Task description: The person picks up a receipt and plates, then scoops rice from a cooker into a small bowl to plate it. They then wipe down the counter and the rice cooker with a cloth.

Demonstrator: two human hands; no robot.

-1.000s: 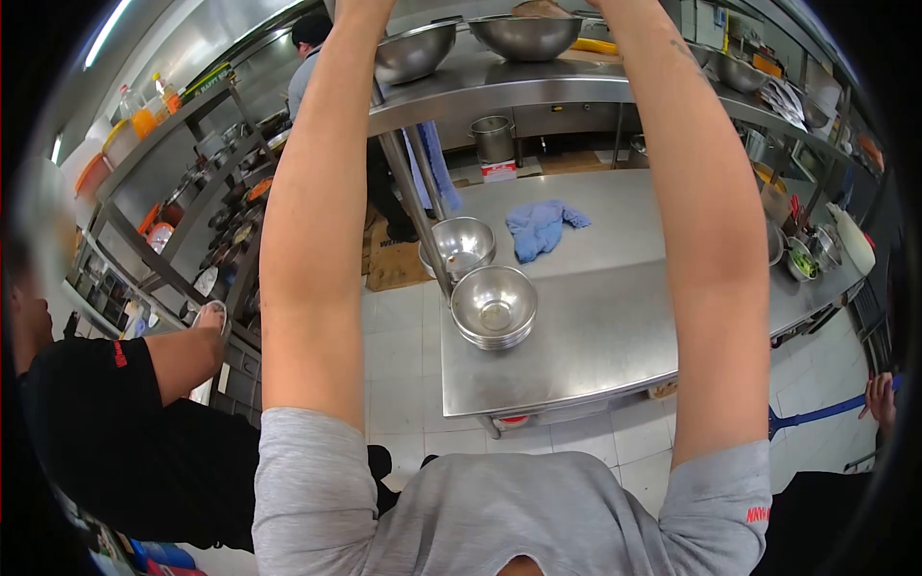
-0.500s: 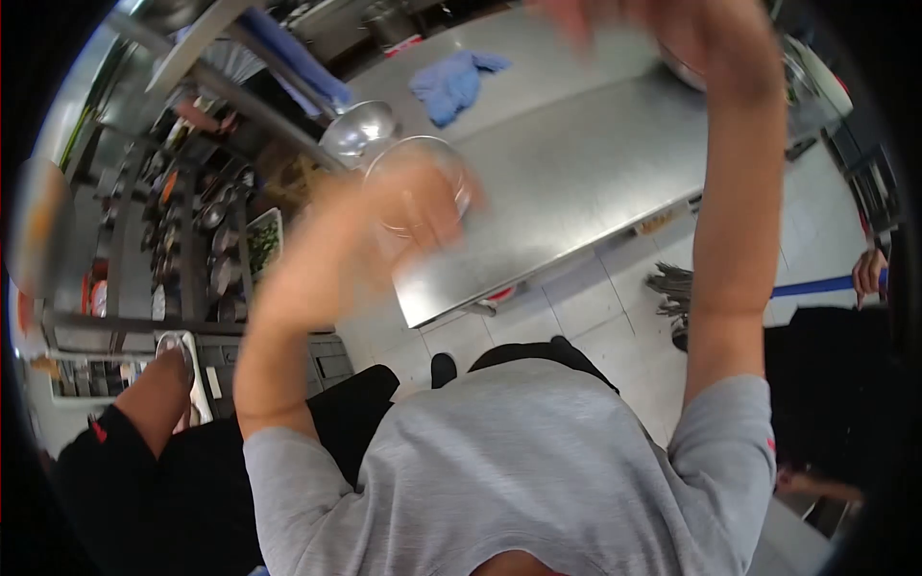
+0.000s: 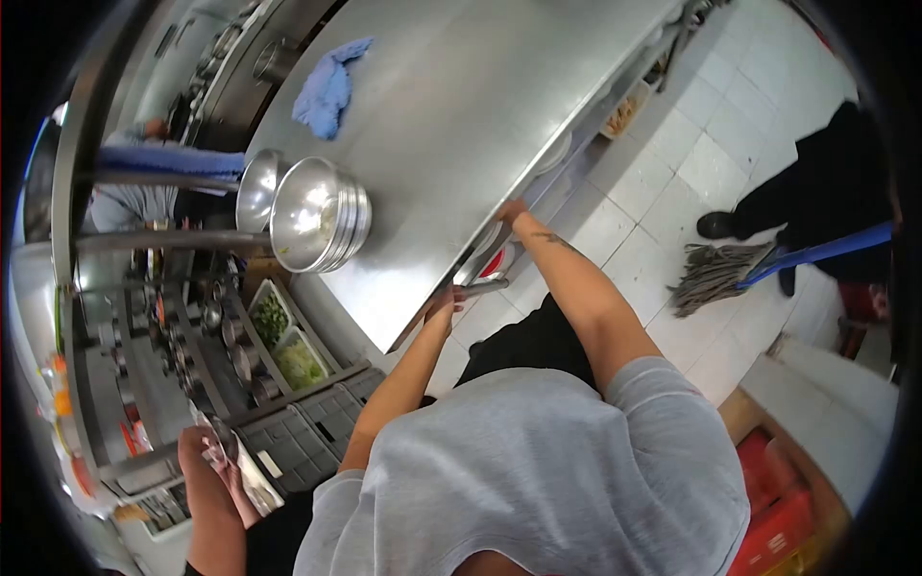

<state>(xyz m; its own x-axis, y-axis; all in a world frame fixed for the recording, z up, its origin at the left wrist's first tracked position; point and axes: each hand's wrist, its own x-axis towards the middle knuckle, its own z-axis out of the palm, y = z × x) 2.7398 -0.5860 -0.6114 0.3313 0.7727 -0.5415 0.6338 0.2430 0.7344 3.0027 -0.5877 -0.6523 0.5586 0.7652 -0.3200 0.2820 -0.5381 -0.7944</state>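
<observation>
My left hand (image 3: 444, 305) is at the front edge of the steel table (image 3: 432, 115), beside a metal table leg (image 3: 482, 287). Its fingers are partly hidden below the tabletop. Farther along that edge, my right hand (image 3: 514, 211) reaches to the underside, close to a pale, round-rimmed item (image 3: 487, 238) on the lower shelf. The table edge hides most of its fingers, so any grip cannot be made out. A stack of steel bowls (image 3: 317, 216) stands tilted at the table's left end, against another steel bowl (image 3: 257, 192).
A blue cloth (image 3: 327, 91) lies on the table. Containers of greens (image 3: 272, 322) sit left of a grey crate (image 3: 312, 422). At right, a person in dark trousers (image 3: 826, 182) stands by a grey mop (image 3: 715, 274). Another person's arm (image 3: 209, 499) works at lower left.
Both my hands have come down from above the table to its front edge and underside. The view has turned rightward, and the bowl stack is now unobstructed.
</observation>
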